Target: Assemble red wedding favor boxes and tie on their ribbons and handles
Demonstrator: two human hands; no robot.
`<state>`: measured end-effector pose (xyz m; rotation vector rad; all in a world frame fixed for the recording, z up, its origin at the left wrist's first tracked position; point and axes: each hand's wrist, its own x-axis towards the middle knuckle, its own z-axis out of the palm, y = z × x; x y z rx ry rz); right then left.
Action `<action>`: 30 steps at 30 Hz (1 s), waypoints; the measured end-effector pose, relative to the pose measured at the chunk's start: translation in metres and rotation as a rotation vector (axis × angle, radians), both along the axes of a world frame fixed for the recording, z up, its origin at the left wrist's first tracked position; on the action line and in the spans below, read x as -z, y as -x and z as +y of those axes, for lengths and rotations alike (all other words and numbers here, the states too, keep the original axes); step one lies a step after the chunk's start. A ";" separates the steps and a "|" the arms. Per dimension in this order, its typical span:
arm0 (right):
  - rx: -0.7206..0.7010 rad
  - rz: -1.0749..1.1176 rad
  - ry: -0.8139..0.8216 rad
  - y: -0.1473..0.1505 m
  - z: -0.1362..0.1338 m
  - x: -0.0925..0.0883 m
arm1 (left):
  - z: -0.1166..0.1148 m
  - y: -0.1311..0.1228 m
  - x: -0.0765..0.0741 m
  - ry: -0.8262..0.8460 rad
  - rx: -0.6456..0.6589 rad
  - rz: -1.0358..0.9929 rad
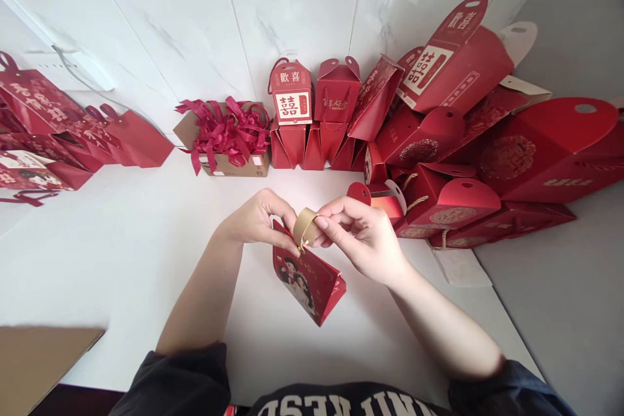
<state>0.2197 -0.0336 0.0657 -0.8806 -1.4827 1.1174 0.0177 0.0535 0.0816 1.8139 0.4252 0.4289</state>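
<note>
A small red gift box (308,283) with a printed picture of people hangs just above the white table (121,253) at the centre. A tan ribbon loop (304,226) stands at its top edge. My left hand (257,218) pinches the top of the box beside the loop. My right hand (358,234) has its fingers closed on the tan loop from the right. Both forearms come in from the bottom, in dark sleeves.
A cardboard box of red ribbons (225,136) sits at the back by the marble wall. Several red gift boxes and bags (439,143) pile up at the right, more at the far left (58,136). A brown cardboard piece (34,357) lies bottom left.
</note>
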 end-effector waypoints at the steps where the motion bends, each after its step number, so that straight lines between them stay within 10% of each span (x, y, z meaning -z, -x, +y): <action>1: 0.000 -0.006 -0.002 0.000 0.000 0.000 | 0.000 0.000 0.000 -0.005 0.001 -0.008; 30: 0.130 -0.346 -0.213 -0.004 0.015 0.010 | 0.004 -0.002 0.006 -0.111 -0.237 0.247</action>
